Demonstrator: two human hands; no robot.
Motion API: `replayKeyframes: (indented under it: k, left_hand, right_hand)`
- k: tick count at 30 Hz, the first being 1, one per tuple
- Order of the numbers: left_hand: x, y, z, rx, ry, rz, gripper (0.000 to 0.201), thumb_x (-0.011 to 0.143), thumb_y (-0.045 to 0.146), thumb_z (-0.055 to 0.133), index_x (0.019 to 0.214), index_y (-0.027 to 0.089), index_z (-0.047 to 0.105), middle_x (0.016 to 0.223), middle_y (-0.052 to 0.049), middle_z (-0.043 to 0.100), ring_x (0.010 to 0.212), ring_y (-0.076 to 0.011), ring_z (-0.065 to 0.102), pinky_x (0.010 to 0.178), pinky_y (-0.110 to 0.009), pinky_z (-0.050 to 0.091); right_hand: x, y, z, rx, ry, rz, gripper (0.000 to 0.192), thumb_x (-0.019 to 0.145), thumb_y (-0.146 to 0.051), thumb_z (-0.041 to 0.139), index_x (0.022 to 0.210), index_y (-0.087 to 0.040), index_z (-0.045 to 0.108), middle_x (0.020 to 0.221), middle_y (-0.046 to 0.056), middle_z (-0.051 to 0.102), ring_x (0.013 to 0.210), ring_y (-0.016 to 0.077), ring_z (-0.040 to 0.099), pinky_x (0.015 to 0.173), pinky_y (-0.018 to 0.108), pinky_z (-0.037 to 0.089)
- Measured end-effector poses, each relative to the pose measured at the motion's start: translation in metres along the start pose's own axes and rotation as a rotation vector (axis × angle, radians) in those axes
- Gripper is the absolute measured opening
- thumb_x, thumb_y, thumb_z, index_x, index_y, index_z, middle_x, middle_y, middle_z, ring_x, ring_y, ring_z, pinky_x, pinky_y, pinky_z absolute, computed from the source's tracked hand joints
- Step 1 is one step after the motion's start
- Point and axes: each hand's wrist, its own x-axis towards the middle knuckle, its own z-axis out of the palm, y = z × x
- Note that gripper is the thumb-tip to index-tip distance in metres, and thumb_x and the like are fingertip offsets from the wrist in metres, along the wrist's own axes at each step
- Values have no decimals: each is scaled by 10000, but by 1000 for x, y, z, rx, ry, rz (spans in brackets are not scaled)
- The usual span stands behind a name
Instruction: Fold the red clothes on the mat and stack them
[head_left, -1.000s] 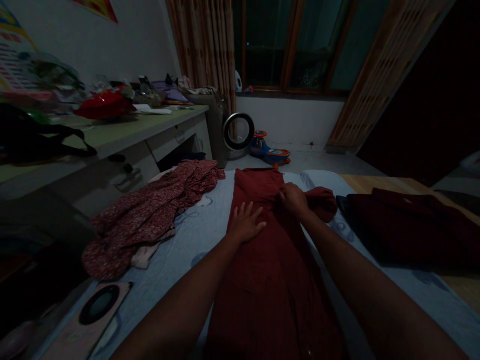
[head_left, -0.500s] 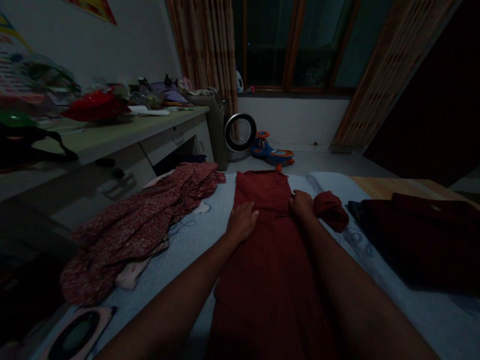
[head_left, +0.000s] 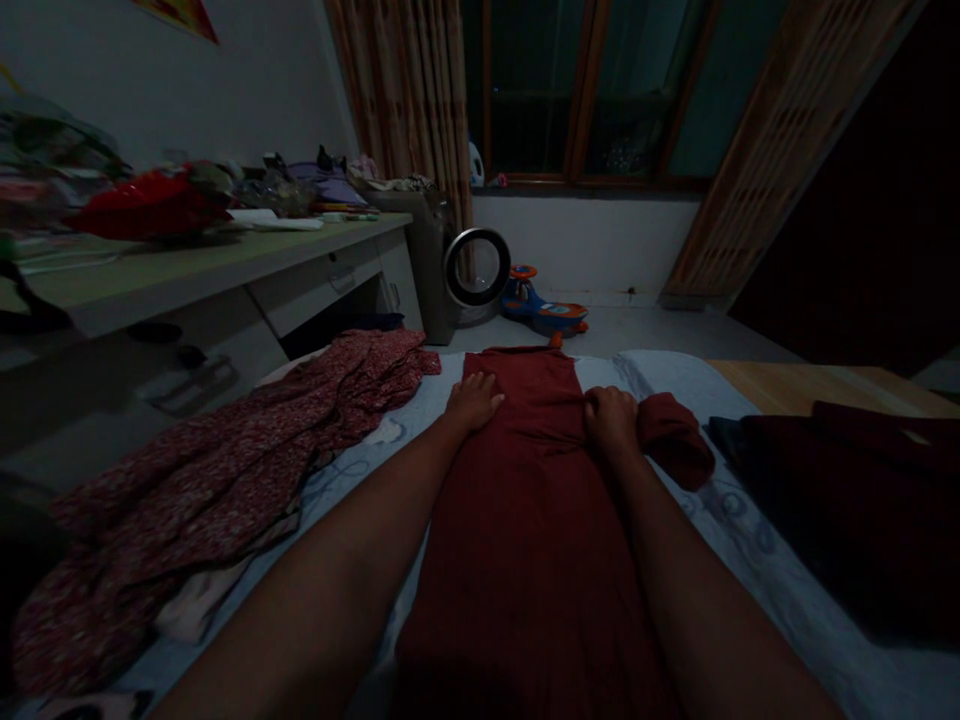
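Note:
A dark red garment (head_left: 525,500) lies flat and lengthwise on the pale grey bed sheet (head_left: 420,400) in front of me. My left hand (head_left: 471,400) rests flat on the garment's upper left edge, fingers apart. My right hand (head_left: 611,422) pinches the cloth at the right edge, where a bunched red sleeve (head_left: 675,440) sticks out sideways onto the sheet.
A red floral dress (head_left: 225,470) lies crumpled on the bed to the left. A dark maroon folded cloth (head_left: 847,480) sits at the right. A cluttered desk (head_left: 187,260) runs along the left wall; a round fan (head_left: 477,268) and a toy scooter (head_left: 544,305) stand on the floor.
My left hand slid up and left along the garment to its upper left edge. My right hand shifted to the right edge and closed on the cloth by the sleeve. The view moved forward.

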Motion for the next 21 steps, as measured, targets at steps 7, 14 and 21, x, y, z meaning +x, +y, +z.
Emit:
replayKeyframes:
  k: [7,14,21]
  left_hand:
    - [17,-4,-5,16,59,-58,470,972,413,303,1334,161,464,1363,-166,528,1266,-306,467,1001,-472,390]
    - [31,-16,9,-36,-27,-130,560,962,461,274,1449,196,356,1579,-110,245,1451,-282,196,1140,-485,195]
    - [43,-21,5,-183,41,-341,530,940,410,346,1452,272,367,1526,-104,346,1407,-292,301,1114,-463,262]
  right_hand:
    - [0,6,-6,-3,145,95,289,915,-223,418,1044,-145,664,1040,165,611,999,291,512,878,386,335]
    - [2,11,3,-96,49,154,279,913,-213,442,1018,-128,687,1016,170,628,965,270,554,827,348,350]
    - [0,14,4,7,143,144,293,886,-150,415,1090,-117,622,1019,155,624,986,265,537,863,352,356]
